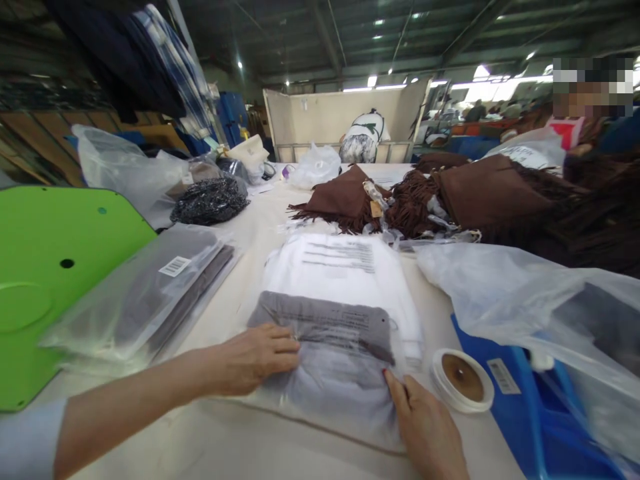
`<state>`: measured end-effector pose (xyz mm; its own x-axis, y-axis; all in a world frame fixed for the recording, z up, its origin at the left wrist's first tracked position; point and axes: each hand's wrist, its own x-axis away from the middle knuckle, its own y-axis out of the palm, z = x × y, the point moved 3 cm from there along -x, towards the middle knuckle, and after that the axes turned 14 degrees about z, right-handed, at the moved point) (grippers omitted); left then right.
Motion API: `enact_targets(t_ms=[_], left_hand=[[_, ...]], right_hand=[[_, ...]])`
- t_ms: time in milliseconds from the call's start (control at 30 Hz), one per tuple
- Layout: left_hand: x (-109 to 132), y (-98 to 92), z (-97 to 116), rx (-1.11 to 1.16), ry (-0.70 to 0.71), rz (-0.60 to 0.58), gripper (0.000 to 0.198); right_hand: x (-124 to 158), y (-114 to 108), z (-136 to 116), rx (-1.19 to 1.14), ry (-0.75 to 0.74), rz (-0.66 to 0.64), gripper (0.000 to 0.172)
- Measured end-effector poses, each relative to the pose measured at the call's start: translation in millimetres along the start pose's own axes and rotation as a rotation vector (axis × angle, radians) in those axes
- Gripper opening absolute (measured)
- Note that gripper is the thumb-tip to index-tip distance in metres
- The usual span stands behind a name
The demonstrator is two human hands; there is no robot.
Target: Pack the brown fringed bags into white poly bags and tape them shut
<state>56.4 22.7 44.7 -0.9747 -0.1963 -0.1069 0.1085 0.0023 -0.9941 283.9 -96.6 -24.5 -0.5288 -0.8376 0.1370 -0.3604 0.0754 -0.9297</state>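
Note:
A folded grey garment point(320, 320) lies in a clear plastic bag point(345, 407) on the table in front of me. My left hand point(255, 360) is closed at the bag's left side, its fingers bent over the plastic. At the right edge, my right hand point(430, 423) pinches the bag between thumb and fingers; the fingertips underneath are hidden. Directly behind and partly under this bag is a stack of white packed goods point(340, 263) with dark printed lines on the plastic.
Bagged grey garments point(150, 287) lie left, beside a green panel point(65, 280). A tape roll point(463, 380) and a blue plastic item point(530, 400) sit right. Brown fringed pieces point(345, 197) and crumpled black plastic point(210, 200) lie farther back. A person point(365, 137) bends over beyond the table.

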Motion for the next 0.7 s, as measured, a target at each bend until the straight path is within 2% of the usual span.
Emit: enact_targets(t_ms=[33,100,167,233,367,500,600,633,700], left_hand=[[-8,5.7,6,-0.028,-0.105,0.049,0.013],[-21,20.6,16,-0.126,-0.3,0.215,0.025],[-27,35.5,22,-0.179,-0.424,0.394,0.036],[-28,46.4,23,-0.124,-0.5,0.485,0.037],[-28,50.9,16,0.044,-0.601,0.498,0.032],[-33,43.6,18,-0.026,-0.73,0.42,0.036],[-35,41.7,26,-0.162,-0.757,0.477,0.039],[-36,42.8,29,-0.196,-0.715,0.539,0.038],[-36,47.3,34,-0.225,-0.535,0.692,0.029]], right_hand=[[0,-1,-1,-0.011,0.013,0.01,0.038],[1,-3,0,-0.026,0.038,0.046,0.038],[5,-4,2,-0.015,0.075,0.114,0.036],[11,-6,6,-0.02,0.114,0.2,0.033],[18,-8,13,-0.112,0.142,0.349,0.023],[20,-9,23,-0.191,0.113,0.444,0.018],[21,-8,29,-0.255,0.078,0.451,0.019],[21,-7,30,-0.277,0.069,0.453,0.02],[20,-3,30,-0.309,0.058,0.464,0.021]])
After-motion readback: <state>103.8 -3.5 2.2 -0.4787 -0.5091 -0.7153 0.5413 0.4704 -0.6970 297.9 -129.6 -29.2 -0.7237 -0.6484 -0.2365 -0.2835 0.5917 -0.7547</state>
